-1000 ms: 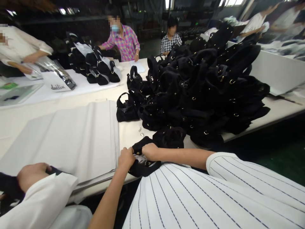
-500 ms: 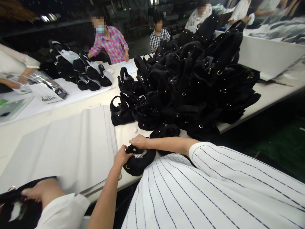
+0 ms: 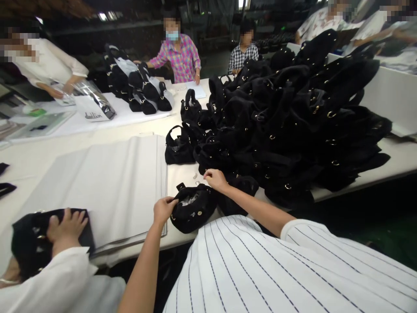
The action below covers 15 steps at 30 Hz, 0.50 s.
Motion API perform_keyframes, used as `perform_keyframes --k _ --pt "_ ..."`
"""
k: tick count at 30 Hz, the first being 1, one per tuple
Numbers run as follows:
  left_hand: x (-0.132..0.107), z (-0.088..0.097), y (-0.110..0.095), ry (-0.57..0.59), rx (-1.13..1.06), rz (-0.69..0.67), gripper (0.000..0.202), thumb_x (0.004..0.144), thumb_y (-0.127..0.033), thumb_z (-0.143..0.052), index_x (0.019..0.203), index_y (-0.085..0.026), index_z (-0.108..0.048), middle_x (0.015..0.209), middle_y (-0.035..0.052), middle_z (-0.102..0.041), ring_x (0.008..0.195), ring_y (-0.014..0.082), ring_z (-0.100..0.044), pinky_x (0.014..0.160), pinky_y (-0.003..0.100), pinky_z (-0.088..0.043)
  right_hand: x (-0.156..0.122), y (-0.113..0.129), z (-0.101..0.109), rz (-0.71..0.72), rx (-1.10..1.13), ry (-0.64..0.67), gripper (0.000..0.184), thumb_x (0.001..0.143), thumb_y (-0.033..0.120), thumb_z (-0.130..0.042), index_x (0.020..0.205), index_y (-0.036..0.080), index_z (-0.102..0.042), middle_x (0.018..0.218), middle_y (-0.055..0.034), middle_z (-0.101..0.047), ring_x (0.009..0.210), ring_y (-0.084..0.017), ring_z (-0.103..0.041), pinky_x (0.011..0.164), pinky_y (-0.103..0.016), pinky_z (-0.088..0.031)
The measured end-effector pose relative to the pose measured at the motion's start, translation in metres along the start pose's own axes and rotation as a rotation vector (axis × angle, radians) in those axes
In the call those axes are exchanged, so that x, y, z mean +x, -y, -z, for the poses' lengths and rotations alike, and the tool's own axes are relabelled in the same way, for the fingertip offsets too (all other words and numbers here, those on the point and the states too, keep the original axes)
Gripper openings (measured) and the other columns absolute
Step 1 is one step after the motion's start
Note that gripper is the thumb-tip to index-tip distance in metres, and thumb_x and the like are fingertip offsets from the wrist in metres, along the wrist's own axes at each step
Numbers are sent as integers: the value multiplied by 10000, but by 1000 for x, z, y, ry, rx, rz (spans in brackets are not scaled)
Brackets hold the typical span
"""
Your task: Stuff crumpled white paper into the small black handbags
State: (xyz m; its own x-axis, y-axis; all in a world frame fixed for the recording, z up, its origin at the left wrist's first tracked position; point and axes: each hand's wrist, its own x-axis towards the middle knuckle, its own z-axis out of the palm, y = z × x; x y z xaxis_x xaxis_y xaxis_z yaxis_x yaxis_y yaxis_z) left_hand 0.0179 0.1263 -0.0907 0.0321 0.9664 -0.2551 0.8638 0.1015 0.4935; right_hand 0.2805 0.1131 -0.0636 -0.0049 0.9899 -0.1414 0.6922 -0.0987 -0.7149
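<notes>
Stuffing step: left hand (image 3: 164,209) grips the small black suede handbag's (image 3: 193,208) open rim; right hand (image 3: 215,179), grip released, hovers above. Next: steady insertion.

**One word of print, on a white bag**

The only lettering in view sits on the white bag (image 3: 91,108) at the far left of the worktop (image 3: 137,126), beside a silvery plastic wrapper. It is dark cursive script reading roughly "daulin"; the exact letters are too small to make out. Nothing else carries readable text.
</notes>
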Motion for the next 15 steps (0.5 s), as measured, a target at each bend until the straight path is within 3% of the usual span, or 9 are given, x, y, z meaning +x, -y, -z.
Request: perform_keyframes --k 2,3,4,6,9,12,15 --pt "10 -1 10 54 -149 74 312 720 -445 -636 868 -189 -737 809 43 -748 780 207 -677 703 281 -477 -35 -8 4 37 54 -70 344 770 74 -375 822 149 -706 879 -67 -734 862 -176 -661 811 -273 -507" --pt "14 -1 11 80 -185 85 337 706 -455 -645 873 -178 -739 775 41 -744 747 201 -673 686 278 -479 -51 -10 1 109 114 -24 332 745 58 -388 751 168 -701 795 -46 -727 790 -170 -667 772 -270 -522" --pt "17 -2 10 100 -199 84 353 699 -460 -650 877 -169 -741 742 40 -738 717 196 -668 670 278 -479 -64 -11 -4 206 170 43 338 730 46 -396 743 184 -704 794 -32 -728 781 -166 -671 768 -269 -533" --pt "22 -2 2 120 -185 66 349 693 -452 -657 863 -160 -744 671 35 -719 658 190 -653 641 279 -474 -77 -6 -20 418 205 151 377 757 47 -408 916 198 -715 1019 -43 -724 964 -181 -658 891 -300 -522" --pt "26 -1 -12 100 -167 27 260 679 -395 -681 793 -172 -751 640 30 -707 653 187 -648 648 277 -465 -65 9 -49 509 110 253 374 841 78 -413 1119 171 -644 1193 -93 -656 1116 -216 -589 1011 -373 -463" --pt "24 -3 -18 44 -146 -18 174 685 -326 -681 760 -185 -751 733 40 -733 748 195 -659 704 274 -458 -35 26 -70 476 61 376 332 818 9 -433 1010 156 -661 1071 -85 -686 1002 -202 -618 954 -322 -480" --pt "15 -6 -18 -34 -137 -17 171 721 -304 -649 792 -182 -747 818 60 -741 816 209 -660 761 286 -463 -14 35 -75 403 106 463 280 724 -52 -513 826 155 -671 985 -72 -690 915 -193 -621 891 -272 -475"
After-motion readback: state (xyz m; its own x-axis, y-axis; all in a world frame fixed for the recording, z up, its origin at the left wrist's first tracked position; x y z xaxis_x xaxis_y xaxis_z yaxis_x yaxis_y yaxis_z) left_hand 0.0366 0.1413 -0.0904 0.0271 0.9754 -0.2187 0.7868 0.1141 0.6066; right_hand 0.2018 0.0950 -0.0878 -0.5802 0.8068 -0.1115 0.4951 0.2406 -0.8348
